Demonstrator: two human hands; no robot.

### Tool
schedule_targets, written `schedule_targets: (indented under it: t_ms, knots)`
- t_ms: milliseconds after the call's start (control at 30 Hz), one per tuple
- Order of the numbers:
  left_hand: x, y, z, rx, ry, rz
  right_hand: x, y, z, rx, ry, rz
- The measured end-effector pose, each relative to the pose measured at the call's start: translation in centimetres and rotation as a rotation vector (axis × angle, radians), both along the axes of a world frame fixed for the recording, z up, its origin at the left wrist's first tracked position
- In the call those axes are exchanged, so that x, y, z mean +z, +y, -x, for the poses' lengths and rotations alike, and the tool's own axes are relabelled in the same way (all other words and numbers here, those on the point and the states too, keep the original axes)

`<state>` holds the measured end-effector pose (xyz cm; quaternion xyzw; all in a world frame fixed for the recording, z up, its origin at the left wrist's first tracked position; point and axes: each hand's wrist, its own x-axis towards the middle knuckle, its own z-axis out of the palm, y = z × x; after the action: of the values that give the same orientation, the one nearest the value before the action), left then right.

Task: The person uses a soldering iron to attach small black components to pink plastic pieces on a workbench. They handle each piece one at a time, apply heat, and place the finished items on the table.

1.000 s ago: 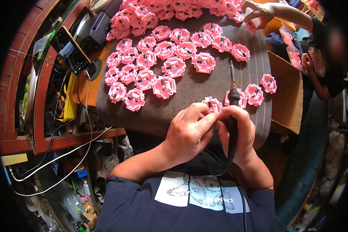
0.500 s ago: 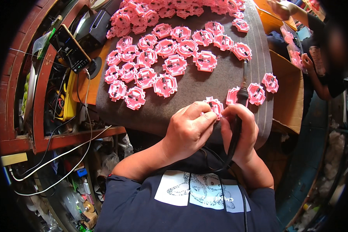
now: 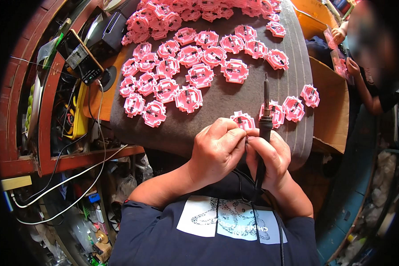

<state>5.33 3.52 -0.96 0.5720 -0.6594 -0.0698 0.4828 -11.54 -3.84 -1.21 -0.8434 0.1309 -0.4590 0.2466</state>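
My right hand is closed around a soldering iron, its dark handle lying across the fingers and its metal tip pointing away from me. My left hand is closed in a pinch. The fingertips of both hands meet over a tiny dark thing that I cannot make out. Right beyond them, at the table's near edge, is a pink plastic housing with small parts inside; whether the fingers grip it is hidden. Another pink housing sits just right of the iron.
Several similar housings spread over the grey-topped table, heaped at the far end. At left stand a device with a screen and hanging cables. A cardboard box is at right; beyond it a co-worker's hand is near pink pieces.
My right hand has moved left with the soldering iron, whose tip has shifted left. My fingertips have come together at the near side of the pink housing. The co-worker's raised hand has lowered.
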Motion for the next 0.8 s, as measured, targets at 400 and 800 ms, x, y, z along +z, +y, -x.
schedule_targets:
  t_ms: [400, 800]
  knots:
    - [-0.1, -0.2, 0.3, 0.032, -0.014, -0.009, 0.2, -0.2, 4.5, 0.038, -0.016, 0.075]
    - [0.1, -0.4, 0.3, 0.033, -0.025, 0.001, 0.3, 1.1, 7.6, 0.105, 0.08, 0.092]
